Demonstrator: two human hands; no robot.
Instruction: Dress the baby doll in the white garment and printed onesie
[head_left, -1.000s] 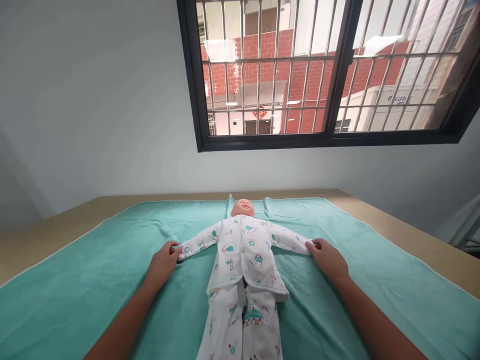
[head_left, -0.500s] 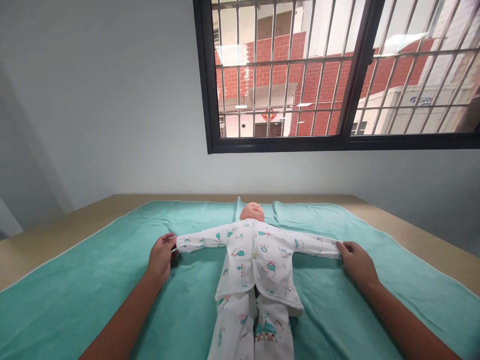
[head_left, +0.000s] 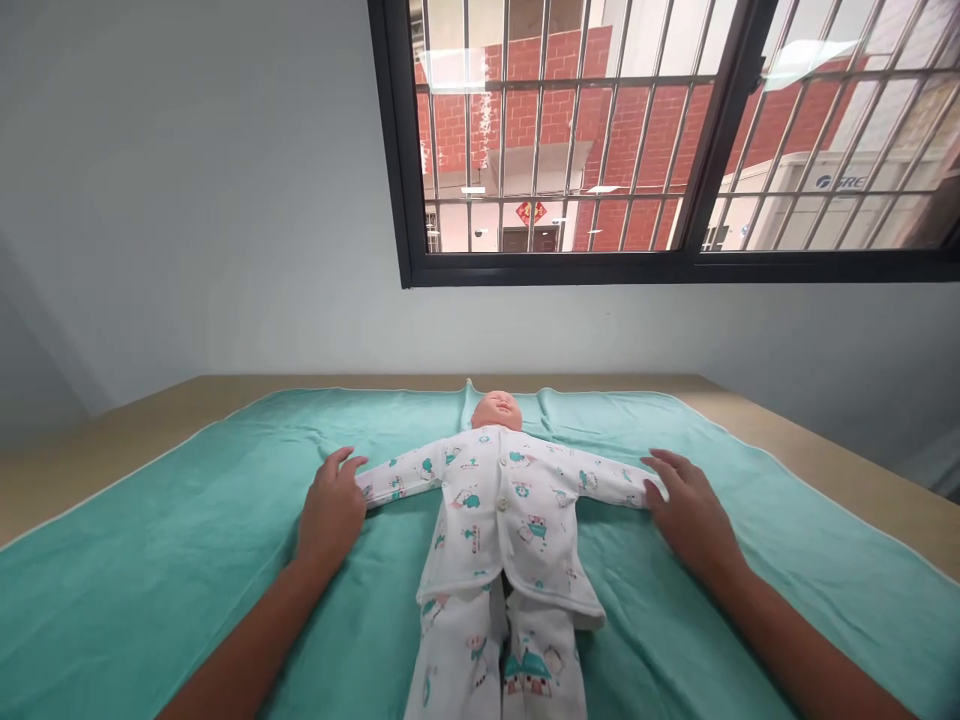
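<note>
A baby doll lies on its back with its head [head_left: 496, 410] at the far side. It wears a white printed baby shirt [head_left: 480, 520], buttoned at the front, and matching trousers [head_left: 536, 650]. Both shirt sleeves stretch out sideways. By the cuff of the left-side sleeve [head_left: 405, 476] is my left hand [head_left: 331, 505], its fingers loosely bent and apart, partly covering the sleeve end. My right hand [head_left: 690, 510] hovers at the end of the other sleeve [head_left: 611, 480], thumb and fingers spread. The trouser legs run out of the bottom of the view.
A green cloth [head_left: 225, 530] with a pale edge lies under the doll, slightly wrinkled, on a light wooden tabletop [head_left: 832, 470]. Behind the table rises a plain wall [head_left: 225, 250] with a dark-framed, barred window [head_left: 555, 268].
Both hands have loosened from the sleeve cuffs, and their fingers have parted. The right hand has shifted slightly inward. The camera view has tilted down slightly.
</note>
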